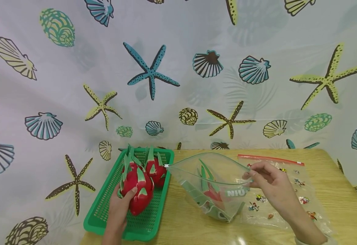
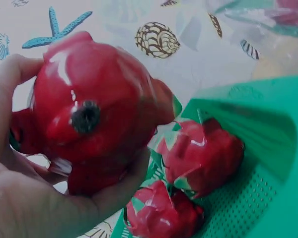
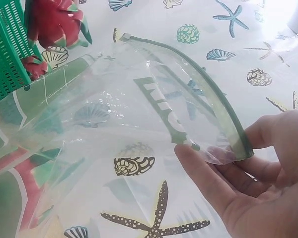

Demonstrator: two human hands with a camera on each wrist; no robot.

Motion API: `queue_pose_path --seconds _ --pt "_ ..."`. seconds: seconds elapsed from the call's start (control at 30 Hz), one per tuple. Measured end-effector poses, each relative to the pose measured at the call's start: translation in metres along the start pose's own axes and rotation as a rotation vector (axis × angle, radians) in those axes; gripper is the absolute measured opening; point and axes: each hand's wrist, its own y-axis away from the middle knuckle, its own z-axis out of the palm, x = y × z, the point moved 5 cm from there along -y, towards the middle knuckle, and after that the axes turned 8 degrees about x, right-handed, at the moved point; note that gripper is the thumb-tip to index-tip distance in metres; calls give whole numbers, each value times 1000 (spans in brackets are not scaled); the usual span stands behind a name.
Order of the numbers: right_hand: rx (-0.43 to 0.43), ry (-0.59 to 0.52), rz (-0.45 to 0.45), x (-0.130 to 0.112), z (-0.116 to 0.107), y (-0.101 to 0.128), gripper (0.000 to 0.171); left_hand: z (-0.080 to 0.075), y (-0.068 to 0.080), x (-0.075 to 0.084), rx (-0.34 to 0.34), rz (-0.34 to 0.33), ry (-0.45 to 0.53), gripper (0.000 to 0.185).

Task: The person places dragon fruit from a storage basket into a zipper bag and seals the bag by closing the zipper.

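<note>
My left hand point(image 1: 118, 204) grips a red dragon fruit point(image 1: 138, 190) with green leafy tips, held above a green plastic basket point(image 1: 89, 217). The left wrist view shows the thumb and fingers curled round the fruit's side, its dark round end facing the camera. Two more dragon fruits point(image 2: 201, 153) lie in the basket there. With my right hand point(image 1: 271, 183) I pinch the rim of a clear zip bag point(image 1: 193, 177) with green print. The bag's mouth gapes wide, its white slider at the left corner. Inside it lies another dragon fruit point(image 1: 212, 194), seen through the plastic.
A second clear bag point(image 1: 304, 190) with a red zip and small cartoon prints lies flat on the wooden table point(image 1: 343, 207) at the right. Behind the table hangs a white cloth point(image 1: 178, 41) printed with shells and starfish.
</note>
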Motion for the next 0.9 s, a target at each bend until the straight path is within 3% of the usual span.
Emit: queue_pose_path --seconds 0.27,0.43,0.73,0.9 --pt "-5 -16 3 1 0 1 18 12 8 14 -92 3 361 67" --pt "-10 -33 -6 1 1 2 17 16 12 21 -155 -10 517 51" --pt "-4 -24 -10 0 3 2 17 31 21 37 -243 54 531 48" --pt "-5 -13 -11 1 4 3 18 36 25 41 -255 14 555 42"
